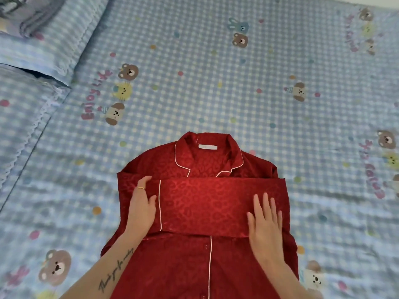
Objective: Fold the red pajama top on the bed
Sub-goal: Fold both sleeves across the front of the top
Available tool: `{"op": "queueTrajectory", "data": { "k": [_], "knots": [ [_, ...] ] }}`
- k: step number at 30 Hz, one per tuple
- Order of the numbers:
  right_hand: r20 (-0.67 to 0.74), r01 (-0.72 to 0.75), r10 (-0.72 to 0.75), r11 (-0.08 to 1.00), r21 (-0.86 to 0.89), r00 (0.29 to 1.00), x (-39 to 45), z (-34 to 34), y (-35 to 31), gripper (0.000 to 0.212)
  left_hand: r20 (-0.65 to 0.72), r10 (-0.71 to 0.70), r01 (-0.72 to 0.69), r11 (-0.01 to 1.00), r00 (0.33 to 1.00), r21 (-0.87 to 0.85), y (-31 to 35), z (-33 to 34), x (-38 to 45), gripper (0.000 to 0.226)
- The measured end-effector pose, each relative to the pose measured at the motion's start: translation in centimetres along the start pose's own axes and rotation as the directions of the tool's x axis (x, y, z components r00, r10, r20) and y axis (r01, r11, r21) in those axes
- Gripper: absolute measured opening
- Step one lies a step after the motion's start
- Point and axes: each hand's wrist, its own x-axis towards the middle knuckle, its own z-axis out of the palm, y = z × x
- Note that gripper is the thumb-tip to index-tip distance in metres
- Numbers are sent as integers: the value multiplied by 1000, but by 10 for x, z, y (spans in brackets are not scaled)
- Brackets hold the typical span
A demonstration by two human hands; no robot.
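Note:
The red pajama top (200, 264) lies face up on the bed, collar away from me, with white piping along the collar and button placket. Both sleeves are folded in, and one sleeve (205, 203) lies flat across the chest. My left hand (142, 203) rests flat on that sleeve's cuff end at the left, fingers apart, a gold ring on one finger. Over at the sleeve's right end, my right hand (266, 223) presses flat with fingers spread. Neither hand grips the cloth.
The bed is covered by a blue checked sheet (216, 83) printed with bears and dots. Two pillows (32, 50) in the same pattern lie at the far left. Bare sheet surrounds the top on all sides.

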Motion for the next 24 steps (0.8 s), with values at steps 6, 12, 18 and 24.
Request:
{"op": "queueTrajectory", "data": {
  "k": [6, 12, 18, 24],
  "knots": [
    [32, -28, 32, 990, -139, 999, -1, 2, 42, 58, -38, 267, -224, 870, 963, 440, -11, -3, -4, 47],
    [146, 120, -89, 970, -213, 985, 21, 4, 45, 61, 333, 247, -414, 582, 910, 700, -44, -6, -13, 70],
    [79, -105, 111, 992, -70, 991, 12, -10, 93, 56, 203, 110, -225, 658, 973, 718, -74, -28, -26, 72],
    [45, -307, 305, 951, 45, 951, -35, -18, 127, 46, 29, -31, 4, 747, 999, 665, -120, -51, -92, 82]
  ]
}}
